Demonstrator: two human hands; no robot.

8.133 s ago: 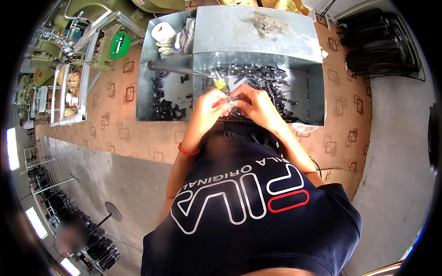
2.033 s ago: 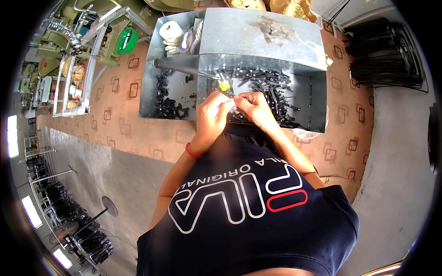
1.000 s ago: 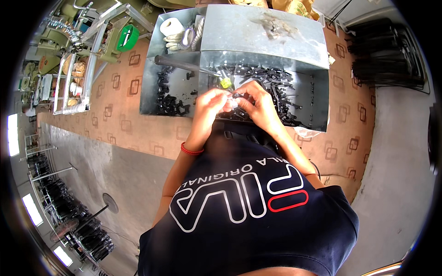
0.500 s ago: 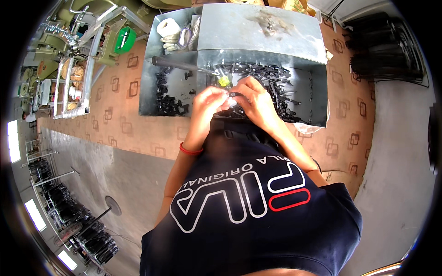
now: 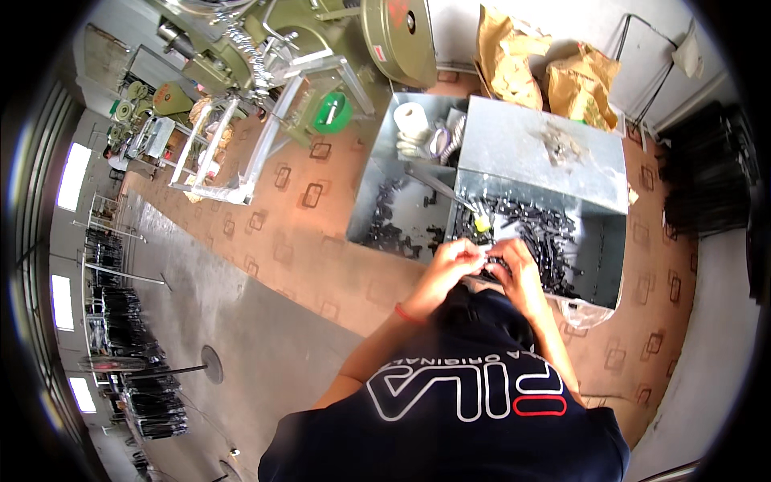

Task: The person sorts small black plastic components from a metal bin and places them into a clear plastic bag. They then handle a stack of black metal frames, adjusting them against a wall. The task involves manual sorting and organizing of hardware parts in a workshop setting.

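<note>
My left hand (image 5: pixel 454 269) and my right hand (image 5: pixel 518 277) are close together over the near edge of a grey metal box (image 5: pixel 599 241). The fingers of my right hand are closed on a small black part (image 5: pixel 499 263). My left fingers are pinched beside it, and what they hold, if anything, is too small to make out. Many loose black parts (image 5: pixel 546 233) lie in the box around my hands. A dark rod (image 5: pixel 434 182) crosses the divider behind them, with a yellow-green piece (image 5: pixel 482 222) by its lower end.
A metal plate (image 5: pixel 546 145) covers the back right of the box. A white roll (image 5: pixel 411 119) stands in the back left compartment. Beyond are brown paper bags (image 5: pixel 582 84), a green machine (image 5: pixel 399 40), and a metal frame (image 5: pixel 269 145) with a green bowl (image 5: pixel 332 112).
The view has swung left and up, so the box and my hands now appear farther right and lower. Both hands remain together at the small black part.
</note>
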